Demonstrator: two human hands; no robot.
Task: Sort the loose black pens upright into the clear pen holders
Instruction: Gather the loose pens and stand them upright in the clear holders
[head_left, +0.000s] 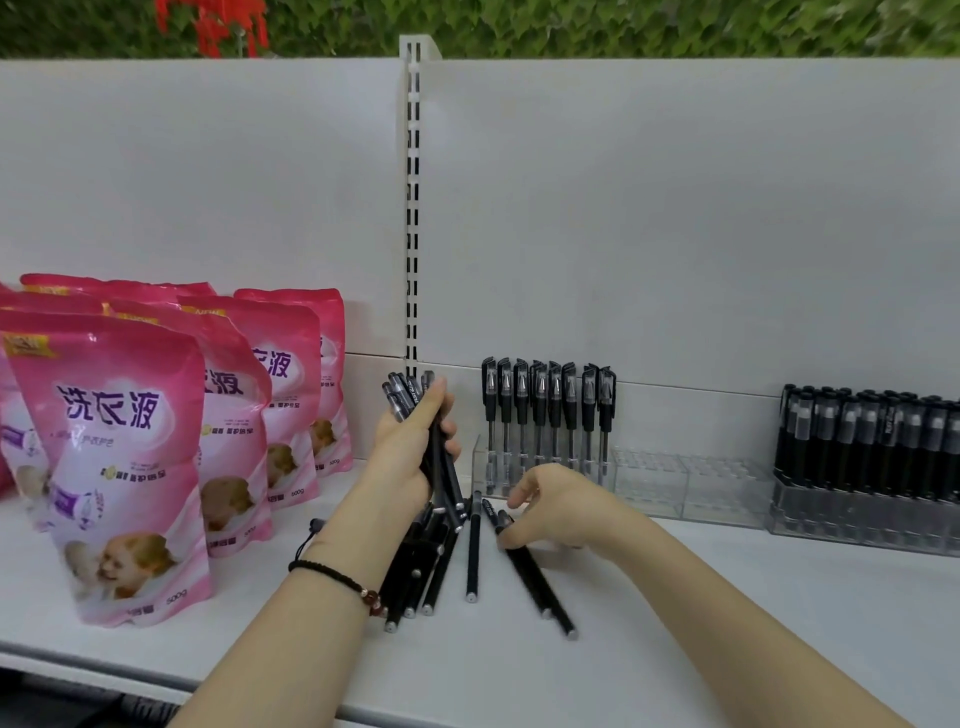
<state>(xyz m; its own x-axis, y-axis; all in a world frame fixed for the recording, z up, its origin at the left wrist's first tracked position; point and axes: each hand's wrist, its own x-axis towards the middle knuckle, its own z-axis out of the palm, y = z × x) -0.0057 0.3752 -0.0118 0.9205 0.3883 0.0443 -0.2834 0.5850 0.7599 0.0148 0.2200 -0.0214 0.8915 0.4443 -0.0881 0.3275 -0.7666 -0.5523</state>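
On the shelf (727, 597), loose pens (472, 551) lie below a held pen bundle (410, 397), detergent pouches (119, 467) at nine o'clock, a pen holder (479, 467) with upright pens (550, 405) at one o'clock, a packed holder (857, 525) at two.

right hand's fingers (519, 500) blurred; rightmost pen holder (841, 527) cut by frame edge

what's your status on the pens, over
Left hand grips a pen bundle. Right hand on a loose pen, grasp unclear. First holder part filled, middle holder bare. Nothing blocking.
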